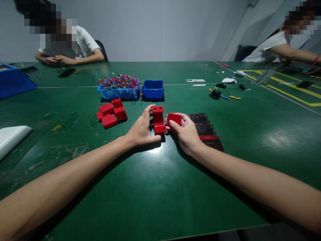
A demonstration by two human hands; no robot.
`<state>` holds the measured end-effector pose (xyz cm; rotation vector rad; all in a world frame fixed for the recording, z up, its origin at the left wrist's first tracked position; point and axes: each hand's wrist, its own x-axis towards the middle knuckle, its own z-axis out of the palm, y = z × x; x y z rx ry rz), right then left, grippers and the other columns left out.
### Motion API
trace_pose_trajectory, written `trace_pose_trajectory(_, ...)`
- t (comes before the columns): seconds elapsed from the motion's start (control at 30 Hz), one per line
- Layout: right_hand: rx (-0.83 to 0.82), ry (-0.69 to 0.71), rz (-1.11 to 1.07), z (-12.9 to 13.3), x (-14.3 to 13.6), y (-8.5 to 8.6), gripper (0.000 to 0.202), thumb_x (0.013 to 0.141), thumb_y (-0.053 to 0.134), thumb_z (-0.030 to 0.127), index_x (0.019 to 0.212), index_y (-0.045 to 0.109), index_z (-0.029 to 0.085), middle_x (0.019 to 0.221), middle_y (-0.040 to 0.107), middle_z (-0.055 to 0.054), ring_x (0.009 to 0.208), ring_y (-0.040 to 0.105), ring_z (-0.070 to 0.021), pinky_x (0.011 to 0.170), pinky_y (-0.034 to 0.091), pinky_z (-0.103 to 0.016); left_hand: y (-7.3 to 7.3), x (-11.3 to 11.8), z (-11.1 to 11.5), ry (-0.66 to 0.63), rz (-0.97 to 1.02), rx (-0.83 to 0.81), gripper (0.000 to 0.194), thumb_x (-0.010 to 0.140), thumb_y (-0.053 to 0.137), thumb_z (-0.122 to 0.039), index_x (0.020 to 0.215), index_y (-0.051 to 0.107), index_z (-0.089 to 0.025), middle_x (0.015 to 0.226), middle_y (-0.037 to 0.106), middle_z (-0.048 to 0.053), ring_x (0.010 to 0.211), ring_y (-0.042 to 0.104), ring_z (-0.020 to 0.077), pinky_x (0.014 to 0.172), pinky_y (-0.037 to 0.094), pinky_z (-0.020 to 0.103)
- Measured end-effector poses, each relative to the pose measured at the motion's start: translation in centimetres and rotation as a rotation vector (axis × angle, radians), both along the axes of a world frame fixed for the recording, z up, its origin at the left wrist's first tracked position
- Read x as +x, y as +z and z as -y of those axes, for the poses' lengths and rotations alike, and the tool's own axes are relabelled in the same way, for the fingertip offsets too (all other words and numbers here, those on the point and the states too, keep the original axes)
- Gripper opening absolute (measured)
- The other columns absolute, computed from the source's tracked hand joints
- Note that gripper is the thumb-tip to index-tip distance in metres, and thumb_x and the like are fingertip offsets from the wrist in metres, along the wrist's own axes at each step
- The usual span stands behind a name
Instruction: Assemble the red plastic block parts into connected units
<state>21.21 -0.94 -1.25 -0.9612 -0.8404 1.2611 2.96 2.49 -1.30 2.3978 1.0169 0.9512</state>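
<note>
My left hand (144,129) grips a red U-shaped bracket (158,119) with holes in its end flanges, fingers at its far end and thumb at the near end. Just right of it, my right hand (185,132) pinches a second red block (174,118) between thumb and fingers. The two red parts are close together; whether they touch I cannot tell. Several more red blocks (109,120) lie in a loose cluster on the green table (160,194), left of my left hand.
Behind the cluster are a blue bin (119,93) of coloured wires and a smaller blue bin (153,90). A phone (205,130) lies beside my right hand. Black parts (215,94) sit farther right. A white object (12,137) is at left. Two people sit across the table.
</note>
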Motion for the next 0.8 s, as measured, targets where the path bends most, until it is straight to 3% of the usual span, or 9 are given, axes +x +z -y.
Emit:
trace_pose_trajectory(0.23, 0.018, -0.068, -0.007, -0.06, -0.07, 0.08, 0.038, 0.054, 0.068, 0.005, 0.087, 0.056, 0.023, 0.087, 0.069, 0.003, 0.081, 0.065, -0.0135, 0.077, 0.057, -0.029, 0.04, 0.02, 0.04, 0.001, -0.007, 0.004, 0.102, 0.063, 0.072, -0.032, 0.148, 0.017, -0.016, 0.138, 0.046, 0.023, 0.121, 0.058, 0.0369, 0.099, 0.052, 0.054)
trace_pose_trajectory(0.47, 0.006, -0.057, 0.005, 0.1, -0.13, 0.17, 0.032, 0.059, 0.068, 0.006, 0.086, 0.058, 0.022, 0.087, 0.071, 0.002, 0.081, 0.067, -0.0142, 0.086, 0.054, -0.033, 0.1, 0.06, 0.06, -0.003, -0.011, 0.008, 0.102, 0.064, 0.073, -0.032, 0.148, 0.017, -0.016, 0.138, 0.047, 0.023, 0.12, 0.059, 0.0374, 0.1, 0.052, 0.056)
trace_pose_trajectory(0.57, 0.004, -0.03, -0.012, 0.22, -0.17, 0.3, 0.033, 0.065, 0.076, 0.016, 0.093, 0.06, 0.022, 0.086, 0.071, 0.002, 0.078, 0.067, -0.0139, 0.085, 0.055, -0.034, 0.07, 0.04, 0.05, -0.011, -0.003, 0.024, 0.103, 0.064, 0.074, -0.03, 0.149, 0.017, -0.018, 0.139, 0.048, 0.022, 0.123, 0.058, 0.0377, 0.102, 0.05, 0.057)
trace_pose_trajectory(0.67, 0.004, -0.032, -0.004, 0.41, -0.2, 0.59, 0.038, 0.07, 0.08, 0.029, 0.103, 0.063, 0.023, 0.097, 0.073, 0.0, 0.078, 0.066, -0.0139, 0.074, 0.057, -0.031, -0.02, 0.03, 0.04, -0.015, 0.003, 0.026, 0.103, 0.064, 0.074, -0.029, 0.149, 0.017, -0.019, 0.14, 0.047, 0.021, 0.124, 0.058, 0.0372, 0.103, 0.05, 0.056)
trace_pose_trajectory(0.8, 0.026, -0.057, 0.026, 0.62, -0.14, 0.76, 0.044, 0.071, 0.081, 0.033, 0.111, 0.068, 0.024, 0.1, 0.073, 0.0, 0.077, 0.064, -0.0128, 0.064, 0.053, -0.026, -0.1, 0.08, 0.0, -0.013, -0.004, 0.031, 0.104, 0.064, 0.075, -0.03, 0.148, 0.016, -0.02, 0.141, 0.046, 0.021, 0.126, 0.056, 0.0378, 0.106, 0.047, 0.058)
